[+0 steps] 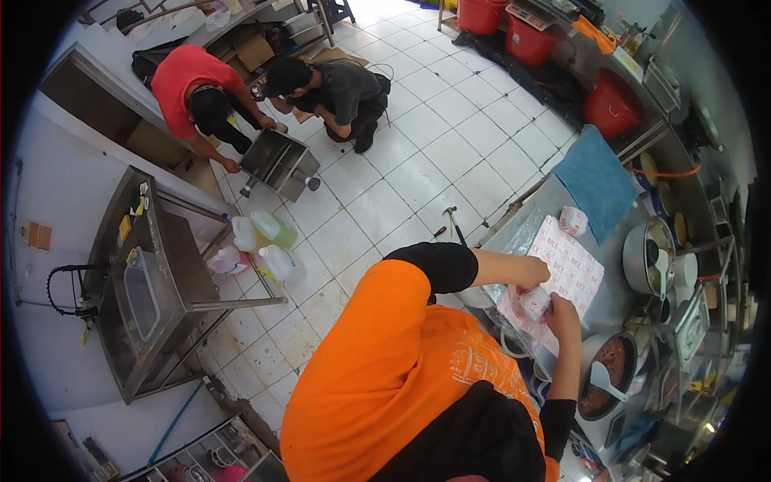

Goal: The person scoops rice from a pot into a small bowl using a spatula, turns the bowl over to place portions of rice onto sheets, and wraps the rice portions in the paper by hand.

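A sheet of white paper with red print (574, 269) lies on the metal counter. On its near part sits a small bundle wrapped in the same paper (533, 305), between my two hands. My left hand (532, 273) presses its fingers on the bundle's upper side. The fingers of my right hand (562, 313) close on the bundle's right edge. What the bundle holds is hidden. Another wrapped roll (573, 221) rests at the sheet's far end, beside a blue cloth (594, 183).
Right of the sheet stand a pot (649, 255) and a pan of reddish-brown food (608, 373) with a white spatula. A hammer (454, 225) lies on the tiled floor. Two people crouch or bend by a metal box (281, 165). Plastic jugs (273, 229) stand near a sink.
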`<state>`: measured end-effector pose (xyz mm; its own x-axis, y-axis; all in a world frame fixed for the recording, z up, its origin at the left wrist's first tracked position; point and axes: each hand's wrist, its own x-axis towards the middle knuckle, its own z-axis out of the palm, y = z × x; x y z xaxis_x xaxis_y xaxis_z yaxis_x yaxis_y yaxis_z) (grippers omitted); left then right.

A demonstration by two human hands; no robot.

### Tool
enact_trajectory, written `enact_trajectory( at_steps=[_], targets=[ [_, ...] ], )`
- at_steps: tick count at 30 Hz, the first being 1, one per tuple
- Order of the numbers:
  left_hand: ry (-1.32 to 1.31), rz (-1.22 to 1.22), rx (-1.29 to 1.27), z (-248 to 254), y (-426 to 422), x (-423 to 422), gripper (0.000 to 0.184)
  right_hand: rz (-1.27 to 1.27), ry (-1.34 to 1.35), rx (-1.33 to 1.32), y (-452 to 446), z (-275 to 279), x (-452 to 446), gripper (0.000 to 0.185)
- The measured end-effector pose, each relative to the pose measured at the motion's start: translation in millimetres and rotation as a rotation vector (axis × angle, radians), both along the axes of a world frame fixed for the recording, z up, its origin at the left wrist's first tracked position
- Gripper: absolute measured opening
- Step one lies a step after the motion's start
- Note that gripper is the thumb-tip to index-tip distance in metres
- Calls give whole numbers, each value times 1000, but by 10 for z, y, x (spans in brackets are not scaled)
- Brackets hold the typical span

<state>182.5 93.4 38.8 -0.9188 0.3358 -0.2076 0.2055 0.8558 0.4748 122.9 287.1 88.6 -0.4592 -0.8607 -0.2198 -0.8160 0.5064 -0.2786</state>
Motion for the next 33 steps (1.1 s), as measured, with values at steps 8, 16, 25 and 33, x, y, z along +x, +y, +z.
enact_trajectory(
  at_steps=[8,16,25,33],
  targets=[
    [356,251,229,-250,80,410,16,-502,-192,-522,293,-680,227,17],
    [467,423,148,-264,119,438,18,-577,-217,-577,208,-614,384,20],
    [743,362,-12,-325,268,722,18,-574,-152,-516,210,-500,550,21],
    [696,439,-50,-510,428,1123,40,-355,230,-421,263,-772,973,62]
  ],
)
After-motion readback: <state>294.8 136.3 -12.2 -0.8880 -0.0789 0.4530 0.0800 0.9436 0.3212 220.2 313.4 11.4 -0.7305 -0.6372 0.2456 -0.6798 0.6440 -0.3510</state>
